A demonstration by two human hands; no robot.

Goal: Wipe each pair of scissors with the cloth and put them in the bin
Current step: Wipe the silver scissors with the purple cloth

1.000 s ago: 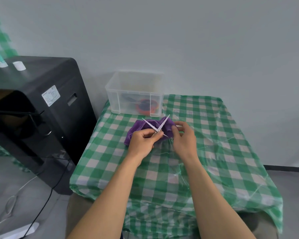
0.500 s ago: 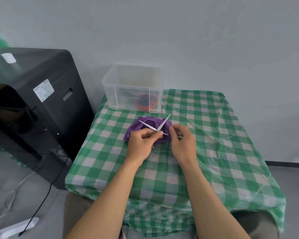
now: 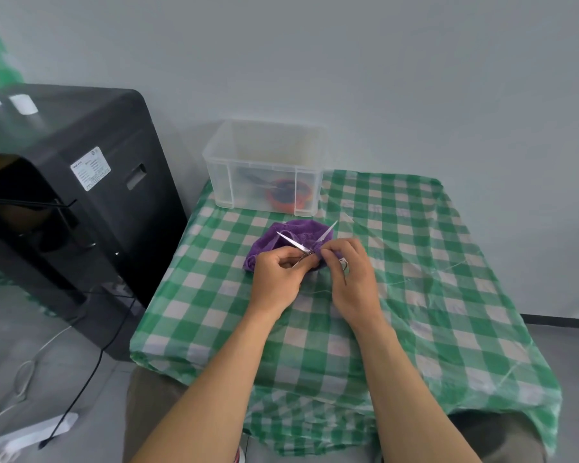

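Worn items, head view:
- Left hand (image 3: 274, 279) and right hand (image 3: 355, 282): bare.
- Left forearm (image 3: 214, 379) and right forearm (image 3: 411, 379): bare from the wrist down to the lower frame edge.
- Olive-brown fabric leg garment (image 3: 147, 406): covers both knees and shows below the near edge of the green-and-white checked table (image 3: 432, 295), at its near-left and near-right corners. Matte, plain weave. Trousers or shorts, cannot tell.
- Small red-and-white patch (image 3: 238, 457) at the bottom frame edge beside the left knee: too small to identify.

"Could you read anything from where you stood?"

"Nothing. The white rectangular sticker (image 3: 90, 168) on the tall black plastic cabinet (image 3: 81, 208) carried small print, but it was too blurred to read."
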